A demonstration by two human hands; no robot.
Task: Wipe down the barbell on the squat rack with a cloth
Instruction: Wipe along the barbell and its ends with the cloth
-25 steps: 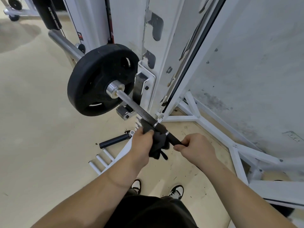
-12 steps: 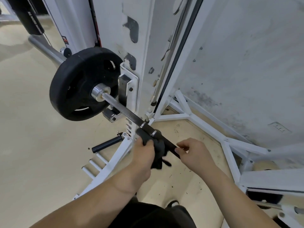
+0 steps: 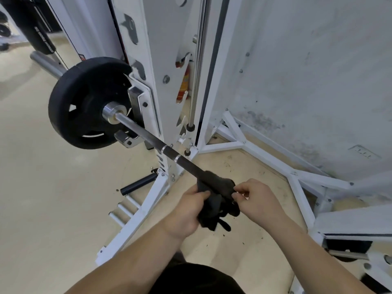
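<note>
The bar [image 3: 146, 136] sits in the rack [image 3: 152, 66], slanting toward me. On my side of the rack the cloth [image 3: 212, 206] drapes over it. My left hand [image 3: 186, 211] has fingers clamped round the cloth, and my right hand [image 3: 257, 201] pinches its edge. The plate [image 3: 80, 107] hangs left of the rack.

Floor [image 3: 42, 198]: pale beige, filling my left and near side.
Wall [image 3: 318, 71]: grey-white at right, stained low down.
Socket [image 3: 363, 154]: low on that wall, far right.
Fire extinguisher [image 3: 184, 81]: red, partly hidden, far centre.
Black roller [image 3: 139, 183]: lying on the floor, left of centre.
Black pad [image 3: 42, 37]: far left; I can't read its lettering.
</note>
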